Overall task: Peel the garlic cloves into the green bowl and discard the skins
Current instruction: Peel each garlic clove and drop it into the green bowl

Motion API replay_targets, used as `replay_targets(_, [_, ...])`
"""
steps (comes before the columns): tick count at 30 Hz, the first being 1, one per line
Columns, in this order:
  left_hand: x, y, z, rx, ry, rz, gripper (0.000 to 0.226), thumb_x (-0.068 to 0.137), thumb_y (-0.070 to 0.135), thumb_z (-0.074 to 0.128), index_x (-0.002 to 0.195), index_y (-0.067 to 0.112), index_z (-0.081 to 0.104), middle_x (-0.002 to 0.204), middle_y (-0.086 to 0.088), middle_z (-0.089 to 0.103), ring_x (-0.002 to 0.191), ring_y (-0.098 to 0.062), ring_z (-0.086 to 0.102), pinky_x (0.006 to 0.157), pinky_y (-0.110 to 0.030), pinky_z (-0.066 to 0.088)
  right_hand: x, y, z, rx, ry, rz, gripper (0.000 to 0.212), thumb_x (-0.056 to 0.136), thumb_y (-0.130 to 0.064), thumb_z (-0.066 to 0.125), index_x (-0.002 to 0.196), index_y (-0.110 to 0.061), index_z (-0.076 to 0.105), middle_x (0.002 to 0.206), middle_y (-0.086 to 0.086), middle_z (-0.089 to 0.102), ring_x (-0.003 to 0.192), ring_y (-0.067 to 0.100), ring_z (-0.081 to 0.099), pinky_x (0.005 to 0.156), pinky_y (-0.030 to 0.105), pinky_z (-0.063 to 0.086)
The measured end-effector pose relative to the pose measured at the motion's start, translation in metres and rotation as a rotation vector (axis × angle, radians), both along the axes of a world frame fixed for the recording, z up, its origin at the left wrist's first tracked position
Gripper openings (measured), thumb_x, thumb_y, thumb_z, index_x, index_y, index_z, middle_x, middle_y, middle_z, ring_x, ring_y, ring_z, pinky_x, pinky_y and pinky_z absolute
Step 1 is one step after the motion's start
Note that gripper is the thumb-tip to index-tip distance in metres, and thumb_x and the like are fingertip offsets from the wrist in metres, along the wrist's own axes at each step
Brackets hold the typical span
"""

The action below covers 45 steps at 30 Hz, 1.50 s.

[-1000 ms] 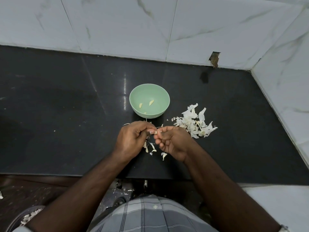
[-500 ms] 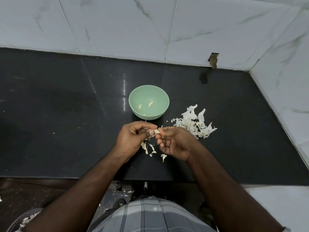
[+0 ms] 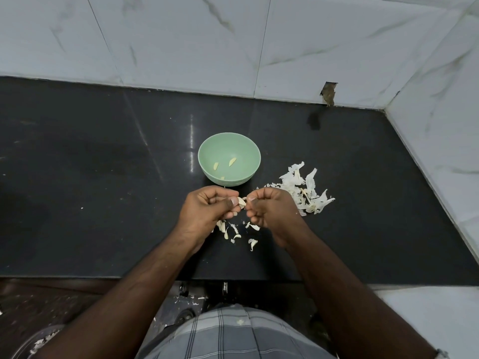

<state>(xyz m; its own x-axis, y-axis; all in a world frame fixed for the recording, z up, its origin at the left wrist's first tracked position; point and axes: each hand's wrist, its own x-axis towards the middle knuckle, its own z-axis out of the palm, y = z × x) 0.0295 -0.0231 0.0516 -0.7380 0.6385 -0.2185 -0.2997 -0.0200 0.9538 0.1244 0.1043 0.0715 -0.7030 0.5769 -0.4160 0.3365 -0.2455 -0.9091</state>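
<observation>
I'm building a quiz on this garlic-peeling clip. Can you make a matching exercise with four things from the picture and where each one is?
Things
1. peeled pale-yellow garlic cloves
2. large heap of white papery garlic skins
3. small garlic clove being peeled
4. small green round bowl

Places
A. pinched between the left hand and the right hand
B. on the black stone counter, just beyond the hands
C. inside the bowl
D. on the counter, right of the bowl

Pairs: 1-C, 2-D, 3-A, 4-B
</observation>
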Motion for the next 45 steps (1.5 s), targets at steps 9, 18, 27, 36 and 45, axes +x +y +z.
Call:
replay_targets(9, [0.006,0.006,0.000,0.008,-0.079,0.044,0.009,0.088,-0.003,0.070,0.096,0.000,0.072,0.076,-0.012,0.073,0.067,-0.012,0.069,0.059,-0.015,0.053,0.016,0.035,-0.009,0.562,-0.128,-0.076,0.020,0.086,-0.006,0.068,0.087,-0.024,0.075,0.084,-0.009,0.074,0.075,0.007,0.068,0.077,0.027,0.055])
replay_targets(18, [0.010,0.011,-0.002,-0.019,-0.071,0.053,0.007,0.087,-0.001,0.072,0.094,-0.002,0.070,0.082,-0.024,0.071,0.066,-0.017,0.066,0.058,-0.018,0.051,0.011,0.005,-0.003,0.364,0.072,0.081,0.010,0.083,-0.003,0.076,0.087,-0.013,0.074,0.069,-0.004,0.072,0.064,0.005,0.065,0.067,0.026,0.056])
replay_targets(27, [0.009,0.004,-0.002,0.014,0.019,-0.012,0.010,0.088,-0.005,0.068,0.093,0.002,0.072,0.071,-0.013,0.072,0.062,-0.012,0.064,0.060,-0.017,0.053,0.007,0.003,0.007,-0.088,0.044,-0.040,0.012,0.086,0.005,0.065,0.088,-0.005,0.071,0.075,0.017,0.066,0.058,0.015,0.056,0.057,0.023,0.048])
replay_targets(36, [0.013,0.007,-0.003,0.117,-0.093,-0.010,0.011,0.089,-0.007,0.066,0.092,0.003,0.070,0.075,-0.014,0.071,0.071,-0.016,0.070,0.066,-0.019,0.055,0.007,0.006,0.007,-0.506,0.126,-0.095,0.016,0.092,0.005,0.055,0.098,-0.006,0.065,0.072,0.011,0.064,0.056,0.013,0.058,0.054,0.022,0.049])
replay_targets(45, [0.012,0.008,-0.006,0.025,0.007,-0.033,0.016,0.088,0.000,0.070,0.097,0.012,0.074,0.075,-0.002,0.069,0.074,-0.019,0.056,0.061,-0.021,0.048,0.008,0.002,0.002,-0.198,0.150,-0.068,0.017,0.094,0.006,0.056,0.102,-0.002,0.068,0.069,0.006,0.064,0.062,0.011,0.058,0.060,0.023,0.050])
